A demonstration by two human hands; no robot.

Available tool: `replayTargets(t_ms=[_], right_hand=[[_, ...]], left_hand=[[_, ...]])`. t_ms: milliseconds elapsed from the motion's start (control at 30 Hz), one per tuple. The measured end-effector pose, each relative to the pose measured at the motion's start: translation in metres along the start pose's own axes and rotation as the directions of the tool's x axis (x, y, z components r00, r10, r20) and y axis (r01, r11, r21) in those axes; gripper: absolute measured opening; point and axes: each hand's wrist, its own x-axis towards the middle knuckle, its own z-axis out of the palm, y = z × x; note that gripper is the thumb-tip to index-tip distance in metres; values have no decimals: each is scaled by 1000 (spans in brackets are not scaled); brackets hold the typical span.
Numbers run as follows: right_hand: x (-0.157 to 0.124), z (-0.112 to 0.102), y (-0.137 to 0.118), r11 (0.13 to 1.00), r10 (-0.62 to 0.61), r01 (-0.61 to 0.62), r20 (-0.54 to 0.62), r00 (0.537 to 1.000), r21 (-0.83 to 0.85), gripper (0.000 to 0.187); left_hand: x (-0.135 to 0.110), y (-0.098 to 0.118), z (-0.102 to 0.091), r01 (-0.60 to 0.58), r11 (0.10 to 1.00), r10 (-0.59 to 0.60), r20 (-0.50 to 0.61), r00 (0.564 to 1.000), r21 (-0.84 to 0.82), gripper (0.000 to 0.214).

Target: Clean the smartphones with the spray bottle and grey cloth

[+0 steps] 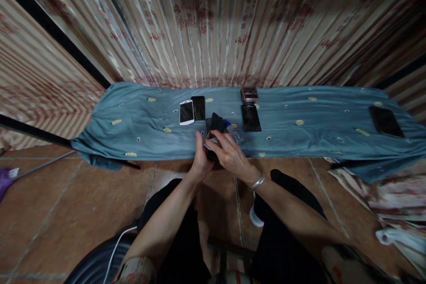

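Note:
At the near edge of the cloth-covered table, my left hand [201, 159] is closed, thumb raised, around a dark flat object [212, 155] that is mostly hidden by my fingers. My right hand [229, 152], with a silver bracelet at the wrist, reaches over it. Its fingers are bent and pinched at the object's upper end, and what they grip is too small to make out. Just beyond the fingers lies a dark phone [217, 124]. Beside it, near my right knuckles, a clear bottle with a blue cap [234, 132] lies on its side.
A white phone [187, 112] and a black phone [199, 108] lie side by side left of centre. Another black phone [251, 118] lies right of centre below a blurred item [249, 94]. A dark tablet-like device [386, 121] is far right. Curtains [213, 26] hang behind.

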Motion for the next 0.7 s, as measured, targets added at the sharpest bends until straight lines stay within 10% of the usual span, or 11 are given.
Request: replayTargets(t_ms=[433, 700], right_hand=[[16, -4, 49, 979, 134, -151, -121, 984, -141, 38], [19, 3, 74, 954, 297, -282, -214, 931, 97, 36]], left_hand=[[3, -23, -6, -25, 968, -6, 125, 992, 249, 48], [2, -22, -10, -61, 955, 16, 155, 988, 291, 45]])
